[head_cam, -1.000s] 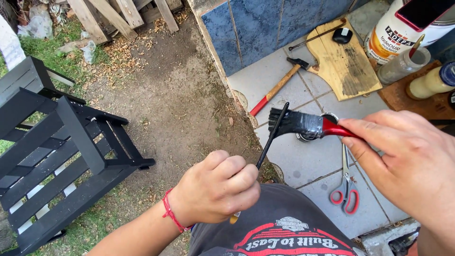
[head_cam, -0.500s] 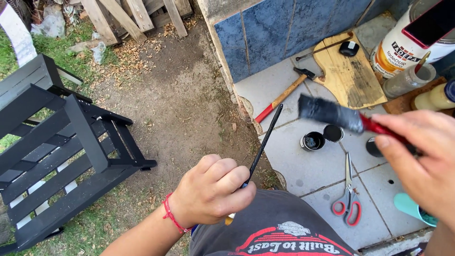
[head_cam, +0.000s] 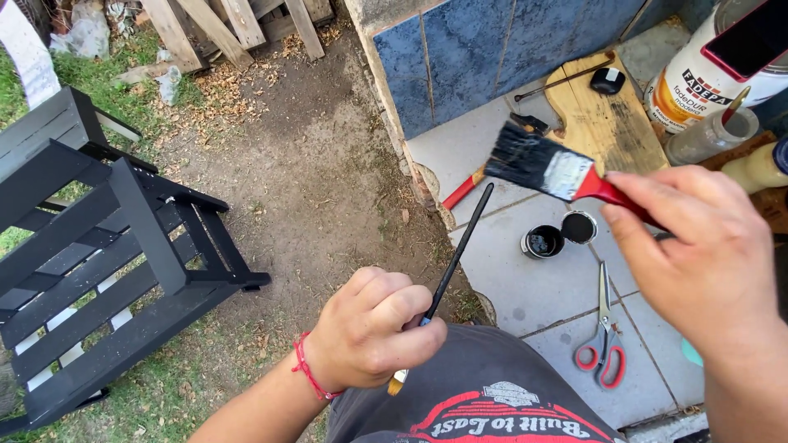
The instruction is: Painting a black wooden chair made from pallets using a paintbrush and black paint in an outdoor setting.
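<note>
The left hand is clenched around a thin black-coated artist's brush, its tip slanting up over the tiled floor. The right hand, partly cut off, grips the red handle of a flat, black-bristled paintbrush. Below it stands a small open jar of black paint, its lid just beside. Red-handled scissors lie near.

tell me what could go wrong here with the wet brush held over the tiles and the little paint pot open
The flat brush in the right hand has black-loaded bristles above pale tiles, so it may drip on them. The small open paint pot sits right below that hand and could be knocked over. The left hand holds a thin black stick pointing towards the brush; the two could smear each other.
</note>
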